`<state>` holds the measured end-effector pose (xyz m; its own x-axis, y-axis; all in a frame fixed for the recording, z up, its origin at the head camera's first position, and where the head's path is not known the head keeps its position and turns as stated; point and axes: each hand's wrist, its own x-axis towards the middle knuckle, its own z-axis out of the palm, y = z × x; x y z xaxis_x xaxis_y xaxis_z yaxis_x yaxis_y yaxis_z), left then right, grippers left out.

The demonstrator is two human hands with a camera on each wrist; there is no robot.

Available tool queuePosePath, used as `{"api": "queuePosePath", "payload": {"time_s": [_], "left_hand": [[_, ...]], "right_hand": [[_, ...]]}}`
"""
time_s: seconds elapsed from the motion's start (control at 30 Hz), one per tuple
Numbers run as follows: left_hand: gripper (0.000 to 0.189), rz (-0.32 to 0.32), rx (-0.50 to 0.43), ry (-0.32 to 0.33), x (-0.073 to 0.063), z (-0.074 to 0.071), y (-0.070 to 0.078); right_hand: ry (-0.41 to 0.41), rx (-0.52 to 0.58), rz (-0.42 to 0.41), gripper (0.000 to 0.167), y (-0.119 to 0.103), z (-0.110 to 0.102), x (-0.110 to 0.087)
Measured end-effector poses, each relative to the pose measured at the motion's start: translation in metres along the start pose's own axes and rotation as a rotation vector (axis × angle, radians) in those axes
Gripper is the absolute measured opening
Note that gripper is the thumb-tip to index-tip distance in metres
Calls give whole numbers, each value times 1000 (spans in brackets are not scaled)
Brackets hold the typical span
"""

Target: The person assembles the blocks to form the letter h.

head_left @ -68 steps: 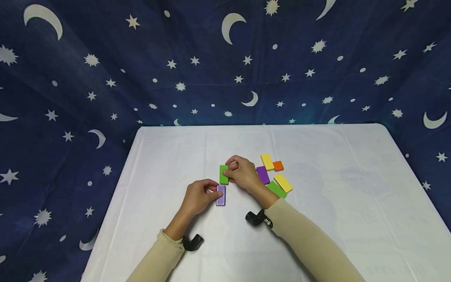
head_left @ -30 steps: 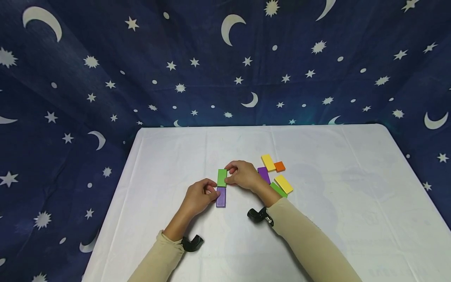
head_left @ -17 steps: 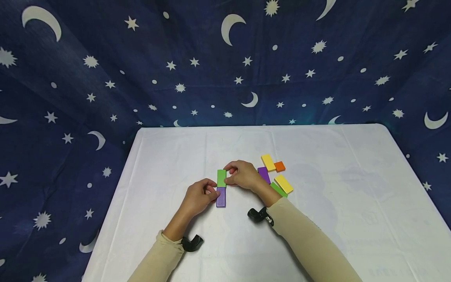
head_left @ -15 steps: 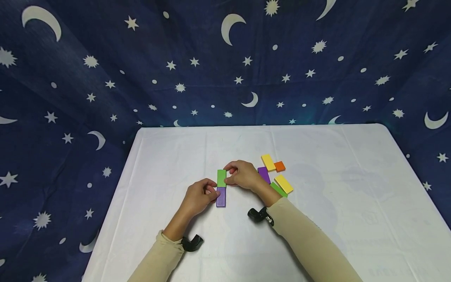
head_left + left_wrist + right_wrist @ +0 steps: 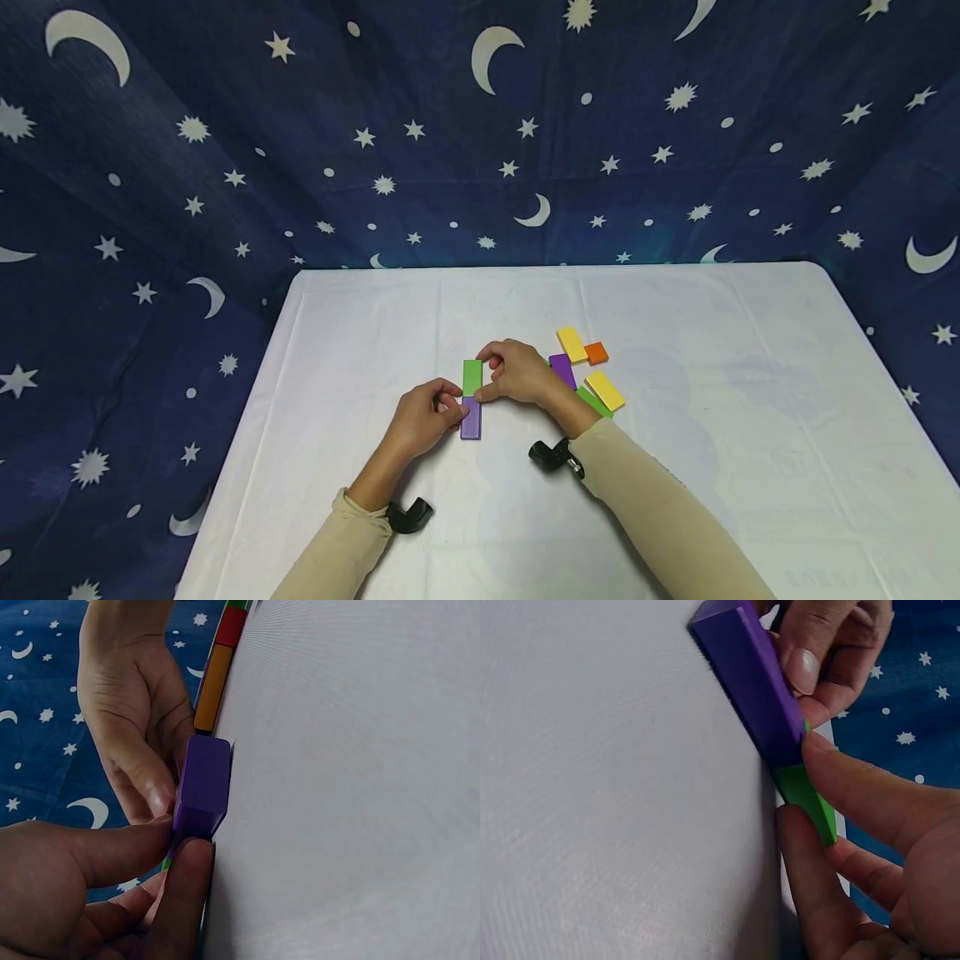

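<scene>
On the white-covered table, a purple rectangular block (image 5: pixel 471 421) lies end to end with a green rectangular block (image 5: pixel 472 377), forming one line. My left hand (image 5: pixel 423 419) pinches the purple block from its left side, thumb on its upper face, as the left wrist view also shows the block (image 5: pixel 205 776) between thumb and finger. From the right, my right hand (image 5: pixel 517 372) holds the green block. Its thumb lies at the seam of the two blocks. In the right wrist view its fingers touch the side and far end of the green block (image 5: pixel 810 802).
Right of the hands lie two yellow blocks (image 5: pixel 604 390), a purple one (image 5: pixel 562 372), a smaller orange one (image 5: pixel 596 353) and a green one (image 5: pixel 594 402), partly hidden by the right wrist. Behind the table (image 5: pixel 750 350) hangs a dark blue star-and-moon cloth (image 5: pixel 450 150).
The green block has come toward the purple one and slightly left, closing the gap between their ends. Lately the right thumb has slid down to the seam. The left hand has stayed put.
</scene>
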<state>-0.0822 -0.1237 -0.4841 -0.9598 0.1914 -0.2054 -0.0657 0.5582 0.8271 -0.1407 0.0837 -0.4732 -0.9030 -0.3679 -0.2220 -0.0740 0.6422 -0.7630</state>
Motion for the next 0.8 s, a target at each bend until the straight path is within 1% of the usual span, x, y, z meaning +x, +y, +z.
{"api": "queuePosePath", "payload": {"time_s": [0.13,0.3,0.53,0.63,0.8], "left_hand": [[20,8,3,3,0,0,0],[20,15,-11,3,-1,0,1],[19,8,-20,-3,0,0,0],[19,1,-22,-16,0,-1,1],[22,-29,-75,-57,0,-5,2]], "right_hand": [[5,-28,-21,55,-1,0,0],[12,-57,-22,54,-2,1,0],[17,-55,-16,54,-2,1,0],[19,-56,-18,55,-1,1,0],[9,-49,2,56,-3,0,-1]]}}
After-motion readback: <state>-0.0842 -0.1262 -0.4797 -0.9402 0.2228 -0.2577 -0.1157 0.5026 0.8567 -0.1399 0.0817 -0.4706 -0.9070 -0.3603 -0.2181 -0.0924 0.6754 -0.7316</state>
